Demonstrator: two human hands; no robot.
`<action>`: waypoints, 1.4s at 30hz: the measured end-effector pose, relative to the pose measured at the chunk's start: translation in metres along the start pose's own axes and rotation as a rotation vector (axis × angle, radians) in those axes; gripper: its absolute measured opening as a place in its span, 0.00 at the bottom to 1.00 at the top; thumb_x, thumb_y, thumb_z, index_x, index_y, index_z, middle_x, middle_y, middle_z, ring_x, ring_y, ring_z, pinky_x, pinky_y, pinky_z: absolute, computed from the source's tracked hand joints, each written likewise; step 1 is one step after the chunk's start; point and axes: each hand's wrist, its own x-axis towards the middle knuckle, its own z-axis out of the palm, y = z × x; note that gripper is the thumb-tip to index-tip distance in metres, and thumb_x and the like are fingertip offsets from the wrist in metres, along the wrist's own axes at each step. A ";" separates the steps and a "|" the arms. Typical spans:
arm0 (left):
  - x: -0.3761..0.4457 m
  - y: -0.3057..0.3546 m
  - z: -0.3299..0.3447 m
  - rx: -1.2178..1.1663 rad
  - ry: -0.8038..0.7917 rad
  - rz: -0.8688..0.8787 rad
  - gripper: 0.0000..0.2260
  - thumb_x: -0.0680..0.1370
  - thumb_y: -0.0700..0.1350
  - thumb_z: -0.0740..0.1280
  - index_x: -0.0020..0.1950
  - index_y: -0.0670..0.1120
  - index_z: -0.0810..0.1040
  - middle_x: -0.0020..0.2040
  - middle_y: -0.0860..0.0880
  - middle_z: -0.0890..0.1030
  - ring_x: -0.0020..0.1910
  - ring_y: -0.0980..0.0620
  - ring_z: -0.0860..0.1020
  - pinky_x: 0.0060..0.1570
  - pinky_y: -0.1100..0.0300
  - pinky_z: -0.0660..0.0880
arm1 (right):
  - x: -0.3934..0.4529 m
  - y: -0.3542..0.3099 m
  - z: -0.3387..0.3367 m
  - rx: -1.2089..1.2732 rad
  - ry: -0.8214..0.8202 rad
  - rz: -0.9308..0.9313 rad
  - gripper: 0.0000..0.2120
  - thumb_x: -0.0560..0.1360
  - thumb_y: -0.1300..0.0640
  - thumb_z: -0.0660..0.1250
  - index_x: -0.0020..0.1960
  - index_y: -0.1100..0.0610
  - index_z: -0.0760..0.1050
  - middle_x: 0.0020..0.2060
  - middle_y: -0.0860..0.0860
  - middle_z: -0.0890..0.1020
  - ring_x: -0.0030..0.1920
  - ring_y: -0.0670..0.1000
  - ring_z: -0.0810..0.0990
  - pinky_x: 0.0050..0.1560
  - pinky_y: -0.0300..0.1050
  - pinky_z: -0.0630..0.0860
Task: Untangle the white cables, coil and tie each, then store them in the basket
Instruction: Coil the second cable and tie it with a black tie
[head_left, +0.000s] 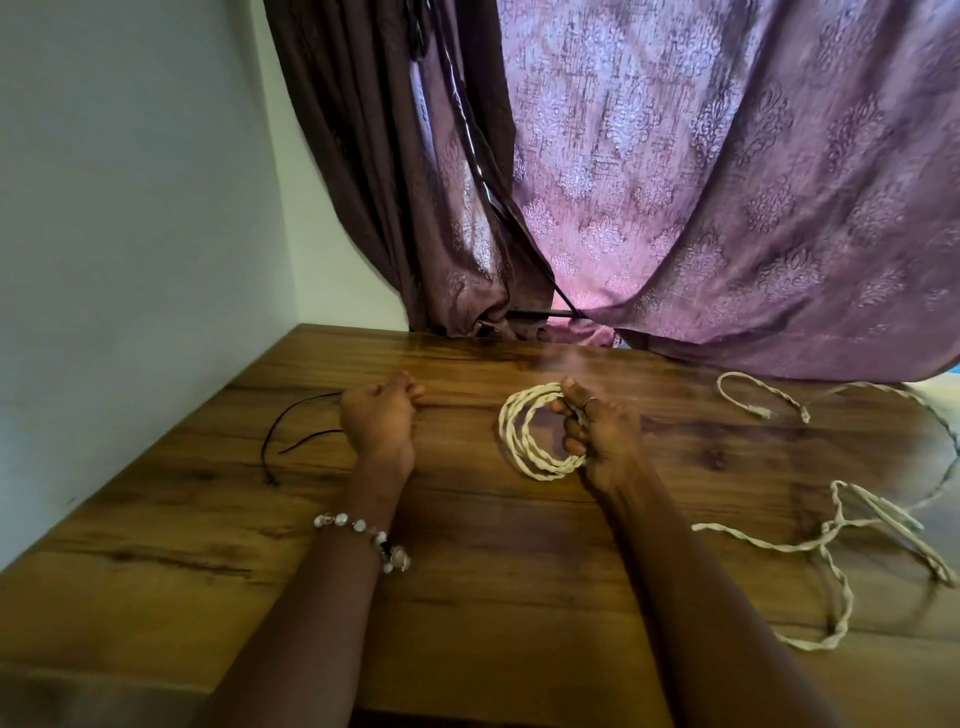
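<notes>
Coiled white cable (530, 439), frame centre, gripped in right hand (597, 436); left hand (379, 421) w/ fingers curled beside black tie (296, 431), whether pinching it unclear, well left of coil.

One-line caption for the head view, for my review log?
Right hand grips a coiled white cable above the wooden table; left hand pinches a thin black tie; loose cables wait.

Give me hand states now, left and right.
Left hand: fingers curled, appears to pinch the thin black tie; contact not clear.
Right hand: grips the coiled white cable.
</notes>
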 end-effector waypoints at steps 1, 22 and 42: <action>0.000 0.004 -0.010 -0.008 0.005 -0.010 0.05 0.75 0.42 0.70 0.42 0.42 0.82 0.37 0.48 0.83 0.28 0.58 0.75 0.32 0.65 0.74 | -0.002 0.000 -0.001 0.022 0.009 -0.005 0.08 0.75 0.61 0.68 0.39 0.62 0.76 0.28 0.55 0.79 0.17 0.44 0.61 0.17 0.32 0.56; 0.032 0.049 -0.174 1.323 -0.614 0.515 0.12 0.71 0.34 0.72 0.48 0.50 0.84 0.49 0.53 0.81 0.46 0.56 0.75 0.48 0.62 0.70 | -0.049 0.009 0.003 0.049 -0.058 -0.071 0.10 0.78 0.59 0.65 0.38 0.59 0.74 0.27 0.52 0.80 0.17 0.43 0.62 0.18 0.31 0.57; -0.009 0.069 -0.034 0.831 -0.350 1.364 0.09 0.74 0.44 0.70 0.53 0.46 0.84 0.42 0.45 0.81 0.44 0.44 0.77 0.44 0.48 0.74 | -0.043 0.012 0.000 0.029 -0.108 -0.062 0.09 0.77 0.59 0.66 0.40 0.63 0.75 0.32 0.56 0.80 0.18 0.44 0.62 0.19 0.33 0.60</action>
